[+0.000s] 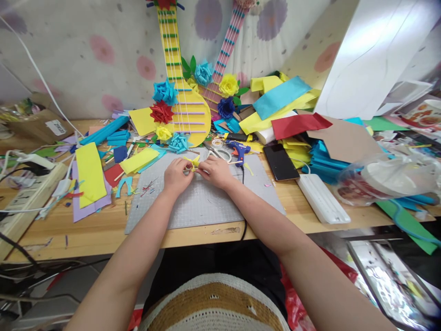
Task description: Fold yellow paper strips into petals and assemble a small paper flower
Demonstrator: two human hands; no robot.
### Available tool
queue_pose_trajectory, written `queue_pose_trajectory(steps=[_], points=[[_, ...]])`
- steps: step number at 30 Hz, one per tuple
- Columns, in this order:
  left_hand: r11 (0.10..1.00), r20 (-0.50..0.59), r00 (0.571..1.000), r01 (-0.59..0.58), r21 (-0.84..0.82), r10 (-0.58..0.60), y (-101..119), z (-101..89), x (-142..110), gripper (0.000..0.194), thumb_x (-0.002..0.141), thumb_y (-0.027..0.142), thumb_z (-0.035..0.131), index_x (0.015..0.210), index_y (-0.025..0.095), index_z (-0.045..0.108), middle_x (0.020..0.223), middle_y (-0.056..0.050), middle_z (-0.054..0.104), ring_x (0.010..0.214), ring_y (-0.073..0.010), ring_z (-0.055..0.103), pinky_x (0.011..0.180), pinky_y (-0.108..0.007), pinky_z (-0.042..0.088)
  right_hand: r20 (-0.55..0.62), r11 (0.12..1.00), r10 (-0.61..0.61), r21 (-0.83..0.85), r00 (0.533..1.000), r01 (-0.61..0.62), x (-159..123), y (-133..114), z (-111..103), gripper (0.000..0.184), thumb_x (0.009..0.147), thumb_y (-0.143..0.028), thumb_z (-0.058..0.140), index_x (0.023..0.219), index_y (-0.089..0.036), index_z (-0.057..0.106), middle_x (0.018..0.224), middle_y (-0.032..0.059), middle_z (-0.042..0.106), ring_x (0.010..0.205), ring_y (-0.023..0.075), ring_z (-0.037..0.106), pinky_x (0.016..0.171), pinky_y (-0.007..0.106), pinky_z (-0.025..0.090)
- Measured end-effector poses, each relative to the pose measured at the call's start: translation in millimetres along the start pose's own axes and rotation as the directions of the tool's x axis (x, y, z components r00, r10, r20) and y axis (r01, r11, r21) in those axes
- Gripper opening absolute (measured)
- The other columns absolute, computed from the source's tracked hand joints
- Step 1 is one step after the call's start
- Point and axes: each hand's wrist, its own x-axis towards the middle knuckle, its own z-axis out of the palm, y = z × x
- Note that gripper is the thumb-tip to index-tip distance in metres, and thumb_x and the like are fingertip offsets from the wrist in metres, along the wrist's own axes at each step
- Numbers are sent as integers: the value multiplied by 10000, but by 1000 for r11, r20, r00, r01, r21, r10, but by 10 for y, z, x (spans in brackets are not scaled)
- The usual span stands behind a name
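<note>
Above the grey cutting mat point(206, 209), my left hand point(178, 174) pinches one side of a small yellow paper flower piece point(195, 161). From the other side, the fingers of my right hand point(217, 172) are closed on the same piece. A thin pale stick point(235, 162) sticks out past my right hand; whether it is gripped or lies behind the hand I cannot tell. Just beyond the right hand lie white-handled scissors point(225, 156) and a blue glue gun point(240, 151). My fingers partly hide the yellow paper.
A yellow paper guitar point(193, 115) with paper flowers leans at the back, beside a pink one point(225, 50). Coloured paper strips point(91, 170) lie at left. To the right are a phone point(280, 162), a white power bank point(323, 197) and a bagged cup point(382, 179).
</note>
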Motion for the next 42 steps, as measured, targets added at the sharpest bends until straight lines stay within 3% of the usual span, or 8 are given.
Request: queue_pose_trajectory(steps=[19, 33, 42], points=[[1000, 10, 1000, 14, -2, -14, 9, -9, 0, 84, 685, 145, 571, 724, 205, 526, 772, -19, 604, 784, -174, 556, 692, -289, 422, -16, 1000, -4, -4, 1000, 4, -3, -13, 19, 331, 917, -364, 383, 762, -173, 605, 728, 57, 655, 737, 165, 483, 630, 278, 280], [994, 178, 978, -104, -16, 105, -44, -63, 25, 116, 695, 149, 531, 797, 205, 526, 804, -29, 607, 801, -182, 542, 711, -296, 423, 38, 996, 88, 9, 995, -88, -27, -6, 50, 280, 888, -351, 435, 760, -184, 619, 700, 46, 640, 721, 154, 500, 567, 273, 212], [972, 109, 993, 74, -223, -51, -45, -23, -1, 131, 675, 158, 510, 800, 195, 502, 803, -9, 581, 751, -131, 551, 730, -258, 462, 10, 1000, 27, 10, 1000, -27, 0, 20, 48, 319, 904, -404, 402, 808, -171, 598, 773, 83, 654, 790, 188, 478, 663, 285, 296]])
